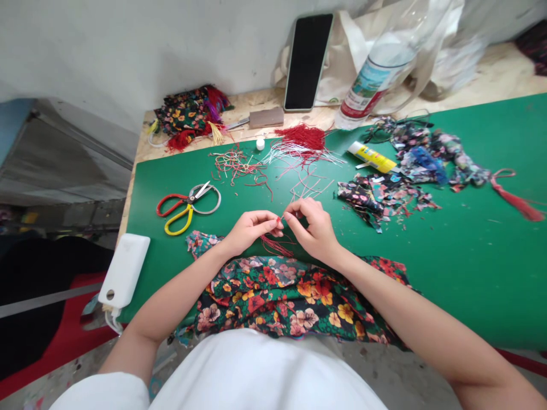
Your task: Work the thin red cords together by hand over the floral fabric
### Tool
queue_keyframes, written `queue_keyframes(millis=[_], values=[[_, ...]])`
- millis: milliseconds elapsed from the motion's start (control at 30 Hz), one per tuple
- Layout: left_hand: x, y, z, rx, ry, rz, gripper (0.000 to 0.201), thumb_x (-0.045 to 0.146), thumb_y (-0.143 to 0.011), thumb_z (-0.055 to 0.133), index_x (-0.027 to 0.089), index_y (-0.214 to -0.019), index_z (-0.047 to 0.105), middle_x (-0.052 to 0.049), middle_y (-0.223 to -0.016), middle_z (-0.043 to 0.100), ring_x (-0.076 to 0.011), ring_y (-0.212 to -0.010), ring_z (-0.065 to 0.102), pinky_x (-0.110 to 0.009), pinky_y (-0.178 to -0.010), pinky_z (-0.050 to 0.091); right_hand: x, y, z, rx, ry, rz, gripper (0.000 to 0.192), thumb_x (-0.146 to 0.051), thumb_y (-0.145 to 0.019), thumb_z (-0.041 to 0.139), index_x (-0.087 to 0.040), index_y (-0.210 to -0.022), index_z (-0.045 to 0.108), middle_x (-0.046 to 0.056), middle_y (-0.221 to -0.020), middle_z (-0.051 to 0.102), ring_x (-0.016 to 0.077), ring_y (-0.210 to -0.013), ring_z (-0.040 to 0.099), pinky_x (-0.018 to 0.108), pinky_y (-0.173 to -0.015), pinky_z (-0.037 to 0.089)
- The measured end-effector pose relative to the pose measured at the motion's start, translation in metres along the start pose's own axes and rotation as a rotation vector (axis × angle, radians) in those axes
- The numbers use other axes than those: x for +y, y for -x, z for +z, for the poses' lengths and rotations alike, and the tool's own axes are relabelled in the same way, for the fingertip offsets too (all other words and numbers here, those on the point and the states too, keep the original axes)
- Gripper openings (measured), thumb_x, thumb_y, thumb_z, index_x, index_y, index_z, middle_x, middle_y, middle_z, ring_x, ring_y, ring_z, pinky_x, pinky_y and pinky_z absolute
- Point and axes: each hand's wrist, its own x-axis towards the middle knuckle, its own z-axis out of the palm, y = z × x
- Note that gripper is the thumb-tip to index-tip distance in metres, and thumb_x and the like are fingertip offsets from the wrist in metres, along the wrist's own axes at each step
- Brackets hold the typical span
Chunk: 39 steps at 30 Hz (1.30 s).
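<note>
My left hand (252, 230) pinches a small red tassel (277, 246), its strands hanging below the fingers. Close beside it, my right hand (315, 230) has thumb and forefinger pressed together at the tassel's top, on what looks like a thin thread; the fingertips hide most of it. Floral cloth (294, 299) lies under both wrists along the near table edge. Beyond the hands are loose pale cords (310, 185), a bundle of red threads (303, 138) and a tangle of red and cream cord scraps (239, 165).
Scissors (190, 205) lie open at left, near a white power bank (125, 270). A yellow glue tube (372, 158) and fabric scraps (384, 196) are at right. Along the back stand a phone (308, 62) and a plastic bottle (376, 77); a wooden-handled blade (265, 118) lies nearby.
</note>
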Motion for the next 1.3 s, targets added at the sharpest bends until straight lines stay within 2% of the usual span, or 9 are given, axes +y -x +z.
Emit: queue_keyframes(millis=[233,400,600,833,1000,1300], values=[[-0.0006,-0.0013,0.0008,0.012,0.022,-0.014,0.029,0.039,-0.074,0.069,0.011,-0.078,0.066,-0.003,-0.072,0.066,-0.0107,-0.068,0.065,-0.023,-0.071,0.051,0.0013,0.0002,0.0005,0.025,0.014,-0.036,0.01,-0.019,-0.088,0.051,-0.021,-0.078,0.051,0.0,-0.07,0.058,0.0149,-0.068,0.049,0.032,-0.069,0.035],[0.0007,-0.0018,0.003,0.078,0.097,0.017,0.028,0.039,-0.074,0.069,0.011,-0.076,0.061,-0.006,-0.096,0.066,-0.0089,-0.065,0.066,-0.022,-0.065,0.053,0.0023,0.0,0.0008,0.041,0.027,-0.086,0.01,-0.019,-0.087,0.053,-0.02,-0.077,0.052,-0.001,-0.068,0.058,0.0141,-0.065,0.049,0.031,-0.068,0.035],[0.0022,-0.0023,0.0033,0.074,0.119,-0.06,0.033,0.043,-0.075,0.067,0.012,-0.082,0.056,0.002,-0.064,0.061,-0.0088,-0.052,0.063,-0.018,-0.051,0.048,0.0023,-0.0005,0.0034,0.045,0.011,-0.201,0.009,-0.02,-0.087,0.057,-0.02,-0.078,0.055,-0.002,-0.062,0.057,0.0122,-0.061,0.048,0.029,-0.065,0.035],[-0.002,-0.0036,0.0017,0.028,0.1,-0.051,0.034,0.045,-0.076,0.066,0.013,-0.082,0.054,0.001,-0.068,0.063,-0.0103,-0.056,0.064,-0.023,-0.057,0.052,0.0019,-0.0007,0.0024,0.061,0.051,-0.279,0.008,-0.02,-0.086,0.058,-0.02,-0.078,0.056,-0.003,-0.059,0.056,0.0121,-0.06,0.048,0.029,-0.065,0.035],[-0.0008,-0.0032,0.0024,0.06,0.055,-0.017,0.032,0.042,-0.076,0.066,0.012,-0.081,0.057,0.001,-0.066,0.062,-0.0066,-0.056,0.061,-0.018,-0.056,0.049,0.0015,-0.0006,0.0012,0.078,0.074,-0.289,0.007,-0.02,-0.086,0.058,-0.021,-0.079,0.057,-0.003,-0.059,0.057,0.0124,-0.061,0.049,0.03,-0.066,0.036],[-0.001,-0.0024,0.0006,0.038,0.034,-0.028,0.03,0.041,-0.076,0.066,0.012,-0.08,0.059,0.003,-0.064,0.057,-0.0039,-0.052,0.055,-0.017,-0.053,0.043,0.0019,-0.001,0.0004,0.092,0.109,-0.286,0.007,-0.02,-0.086,0.059,-0.021,-0.079,0.057,-0.003,-0.058,0.057,0.0125,-0.061,0.047,0.028,-0.065,0.035]])
